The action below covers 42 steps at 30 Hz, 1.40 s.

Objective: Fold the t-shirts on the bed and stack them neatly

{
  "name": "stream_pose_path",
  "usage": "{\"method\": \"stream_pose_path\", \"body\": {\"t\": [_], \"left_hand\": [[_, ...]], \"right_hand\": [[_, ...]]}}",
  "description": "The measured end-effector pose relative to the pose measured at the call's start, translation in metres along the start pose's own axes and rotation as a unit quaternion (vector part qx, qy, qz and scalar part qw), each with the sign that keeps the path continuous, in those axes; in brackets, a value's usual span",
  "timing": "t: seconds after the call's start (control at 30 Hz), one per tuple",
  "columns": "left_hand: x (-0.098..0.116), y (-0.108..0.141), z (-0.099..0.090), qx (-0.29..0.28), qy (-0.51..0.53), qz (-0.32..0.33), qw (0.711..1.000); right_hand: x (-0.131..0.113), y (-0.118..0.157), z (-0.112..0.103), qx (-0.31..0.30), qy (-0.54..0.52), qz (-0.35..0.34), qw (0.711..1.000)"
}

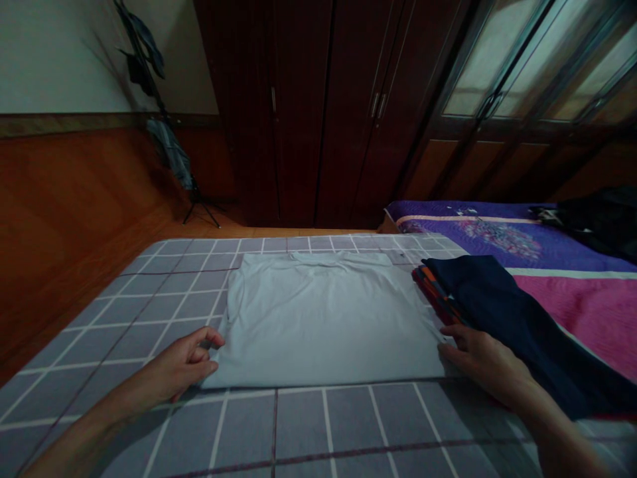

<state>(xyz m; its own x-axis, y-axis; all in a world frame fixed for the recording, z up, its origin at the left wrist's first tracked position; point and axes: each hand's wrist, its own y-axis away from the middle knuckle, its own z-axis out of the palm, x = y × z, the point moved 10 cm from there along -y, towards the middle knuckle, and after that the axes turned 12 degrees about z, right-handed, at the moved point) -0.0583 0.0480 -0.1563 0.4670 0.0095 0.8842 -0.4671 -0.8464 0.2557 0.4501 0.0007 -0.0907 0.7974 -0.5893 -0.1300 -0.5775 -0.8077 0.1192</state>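
A pale, light-coloured shirt [326, 325] lies folded into a wide flat shape on the checked bed cover, its straight folded edge toward me. My left hand [192, 362] is at its near left corner, thumb and index finger apart and the other fingers curled. At the opposite near corner is my right hand [472, 352], thumb and index finger apart with the cloth's edge at their tips. Just beyond the right hand lies a pile of folded clothes, with a dark navy garment [512, 312] on top and red and orange cloth [432, 289] showing beneath.
The grey checked bed cover [164, 318] spreads under everything. To the right is a second bed with a purple and pink cover [572, 292] and a dark heap of cloth [597, 219]. A dark wardrobe [303, 133] and a coat stand [144, 60] stand behind.
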Motion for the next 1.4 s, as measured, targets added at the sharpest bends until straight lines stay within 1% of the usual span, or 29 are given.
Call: {"method": "stream_pose_path", "body": {"t": [0.07,0.13,0.2,0.23,0.27,0.3,0.37,0.4,0.43,0.47,0.5,0.53,0.57,0.6,0.67,0.73,0.77,0.83,0.9,1.0,1.07,1.17,1.23,1.3,1.33,1.4], "left_hand": [[0.005,0.004,0.003,-0.011,-0.022,0.0,1.0],[0.014,0.012,0.009,-0.046,-0.041,0.002,0.998],[0.018,0.022,0.015,-0.085,-0.052,-0.012,0.995],[0.019,0.025,0.015,-0.09,-0.052,-0.019,0.994],[0.019,0.026,0.01,-0.079,-0.052,-0.021,0.995],[0.02,0.024,0.002,-0.049,-0.054,-0.014,0.997],[0.023,0.014,-0.024,0.043,-0.063,0.018,0.997],[0.025,0.008,-0.037,0.09,-0.072,0.038,0.993],[0.027,0.002,-0.049,0.129,-0.085,0.054,0.986],[0.03,-0.006,-0.06,0.159,-0.104,0.064,0.98],[0.033,-0.014,-0.068,0.182,-0.133,0.07,0.972],[0.038,-0.023,-0.075,0.198,-0.177,0.073,0.961],[0.045,-0.033,-0.08,0.211,-0.23,0.074,0.947],[0.051,-0.042,-0.083,0.22,-0.28,0.071,0.932],[0.06,-0.061,-0.085,0.228,-0.355,0.064,0.905],[0.062,-0.079,-0.085,0.231,-0.383,0.057,0.893],[0.061,-0.086,-0.084,0.233,-0.387,0.055,0.89],[0.057,-0.097,-0.084,0.236,-0.397,0.055,0.885],[0.053,-0.103,-0.085,0.239,-0.402,0.059,0.882],[0.052,-0.105,-0.089,0.244,-0.407,0.066,0.878],[0.054,-0.103,-0.091,0.249,-0.415,0.067,0.872],[0.063,-0.098,-0.087,0.259,-0.435,0.065,0.86],[0.075,-0.095,-0.079,0.274,-0.445,0.082,0.849],[0.091,-0.096,-0.062,0.271,-0.443,0.143,0.842],[0.099,-0.097,-0.049,0.252,-0.44,0.184,0.842],[0.108,-0.102,-0.02,0.188,-0.435,0.255,0.843]], "right_hand": [[0.002,0.001,0.013,-0.044,0.036,-0.004,0.998],[0.003,0.005,0.02,-0.074,0.047,-0.025,0.996],[0.003,0.009,0.02,-0.088,0.048,-0.052,0.994],[0.004,0.01,0.017,-0.086,0.05,-0.056,0.994],[0.005,0.01,0.012,-0.077,0.055,-0.049,0.994],[0.006,0.01,0.006,-0.059,0.062,-0.037,0.996],[0.0,0.012,-0.008,-0.006,0.069,-0.02,0.997],[-0.011,0.017,-0.012,0.023,0.059,-0.037,0.997],[-0.029,0.026,-0.013,0.046,0.04,-0.079,0.995],[-0.051,0.039,-0.011,0.062,0.014,-0.141,0.988],[-0.077,0.059,-0.007,0.073,-0.018,-0.221,0.973],[-0.104,0.082,0.001,0.069,-0.042,-0.304,0.949],[-0.127,0.106,0.008,0.068,-0.061,-0.369,0.925],[-0.148,0.13,0.017,0.062,-0.07,-0.425,0.9],[-0.182,0.169,0.037,0.016,-0.065,-0.497,0.865],[-0.205,0.191,0.053,-0.044,-0.05,-0.524,0.849],[-0.213,0.196,0.058,-0.069,-0.046,-0.525,0.847],[-0.221,0.197,0.063,-0.102,-0.051,-0.516,0.849],[-0.223,0.193,0.064,-0.121,-0.066,-0.511,0.848],[-0.222,0.191,0.068,-0.153,-0.077,-0.52,0.837],[-0.221,0.19,0.071,-0.164,-0.081,-0.527,0.83],[-0.222,0.189,0.075,-0.169,-0.084,-0.537,0.822],[-0.224,0.189,0.079,-0.173,-0.081,-0.546,0.815],[-0.224,0.189,0.08,-0.176,-0.082,-0.554,0.81],[-0.224,0.188,0.079,-0.176,-0.085,-0.555,0.808],[-0.224,0.187,0.078,-0.171,-0.093,-0.554,0.809]]}}
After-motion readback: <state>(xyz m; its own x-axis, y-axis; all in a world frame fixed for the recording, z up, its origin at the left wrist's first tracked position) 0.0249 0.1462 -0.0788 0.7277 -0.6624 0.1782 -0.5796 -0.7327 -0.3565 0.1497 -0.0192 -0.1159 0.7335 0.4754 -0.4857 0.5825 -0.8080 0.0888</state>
